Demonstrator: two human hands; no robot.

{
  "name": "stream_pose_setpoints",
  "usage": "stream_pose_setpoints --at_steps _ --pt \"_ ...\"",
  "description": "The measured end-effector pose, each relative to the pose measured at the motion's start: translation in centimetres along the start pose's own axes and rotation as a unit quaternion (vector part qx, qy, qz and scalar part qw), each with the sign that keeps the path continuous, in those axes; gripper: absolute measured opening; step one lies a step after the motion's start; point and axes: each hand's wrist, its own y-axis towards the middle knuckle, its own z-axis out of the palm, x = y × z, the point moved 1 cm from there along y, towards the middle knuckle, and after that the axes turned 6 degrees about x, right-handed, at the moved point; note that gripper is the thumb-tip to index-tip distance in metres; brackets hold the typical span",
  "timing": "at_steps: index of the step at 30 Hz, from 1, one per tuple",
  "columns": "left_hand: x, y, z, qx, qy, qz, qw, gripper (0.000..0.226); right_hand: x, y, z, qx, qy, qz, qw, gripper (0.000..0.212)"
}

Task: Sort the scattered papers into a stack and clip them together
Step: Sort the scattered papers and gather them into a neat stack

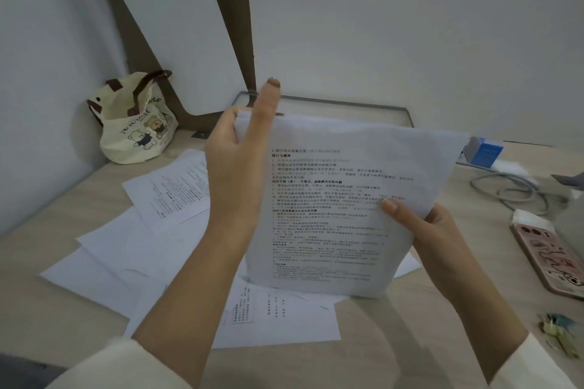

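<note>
Both hands hold one bundle of papers above the desk [395, 341]. On the far left a soft cloth bag [139, 126] with printed bears stands in the corner. Next to it, loose sheets [126, 249] lie scattered and overlapping on the pale wood-look surface, so I judge the sorting is only partly done. Left hand [237, 164] grips the upper left edge of the bundle [335, 208], index finger stretched upward. Thin white printed pages bend a little. Right hand [426, 227] pinches the right edge, thumb on the front. Further right lie a grey cable [505, 189], a blue box [485, 151] and a glossy pink phone [550, 259]. Small greenish clips [561, 335], blurred, wait near the right edge; clipping is not yet done.
</note>
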Motion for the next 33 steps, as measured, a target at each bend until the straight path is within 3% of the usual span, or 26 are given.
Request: stream_pose_setpoints --at_steps 5,9,15,21,27,33 --pt "0.7 0.8 -0.1 0.0 0.025 -0.022 0.999 0.015 -0.8 -0.3 0.1 0.001 -0.004 0.021 1.0 0.031" --pt "0.8 -0.2 -0.4 0.045 0.006 0.0 0.999 0.023 -1.8 -0.9 0.4 -0.009 0.002 0.036 0.999 0.032" --pt "3.3 -3.0 -1.1 0.117 -0.042 0.005 0.992 0.02 -0.9 -1.6 -0.1 -0.044 0.014 -0.01 0.999 0.029" --pt "9.0 -7.4 -1.6 0.147 -0.015 -0.106 0.983 0.034 -4.9 -3.3 -0.8 -0.081 -0.004 0.075 0.994 0.024" --pt "9.6 -7.8 0.1 0.13 0.009 -0.126 0.983 0.022 -5.3 -3.4 -1.3 -0.126 -0.01 0.05 0.991 0.02" --pt "10.2 -7.8 2.7 0.176 0.04 -0.172 0.968 0.014 -3.7 -4.5 -5.5 -0.189 -0.096 0.05 0.976 0.017"
